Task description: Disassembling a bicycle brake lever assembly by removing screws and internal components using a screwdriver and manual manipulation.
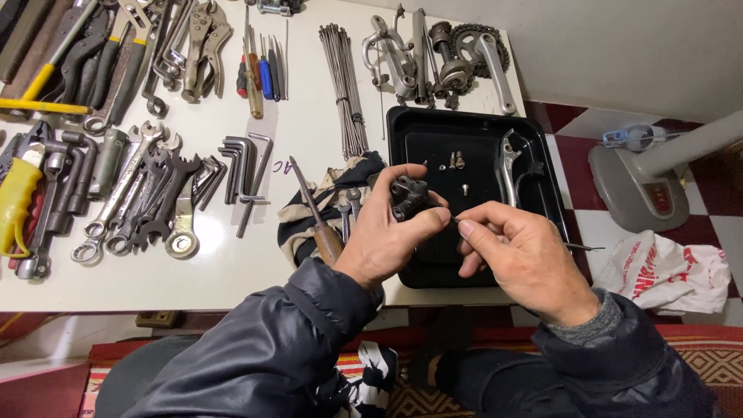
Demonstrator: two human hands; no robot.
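Note:
My left hand [387, 232] grips a small black metal clamp-like bicycle part [408, 195] over the near left edge of a black tray [480, 128]. My right hand [518, 251] pinches a thin dark tool whose tip [457, 220] touches the part; its far end [584, 248] sticks out to the right. Inside the tray lie a silver brake lever [508, 162] and small bolts [457, 161]. A striped rag [309, 209] and a wooden-handled screwdriver [317, 213] lie just left of my left hand.
On the white table [232, 271] lie several spanners [147, 193], hex keys [244, 166], pliers [203, 42], screwdrivers [259, 73], a spoke bundle [344, 85] and a crank set [472, 54]. A grey fan base [638, 182] and a plastic bag [665, 271] sit on the floor at right.

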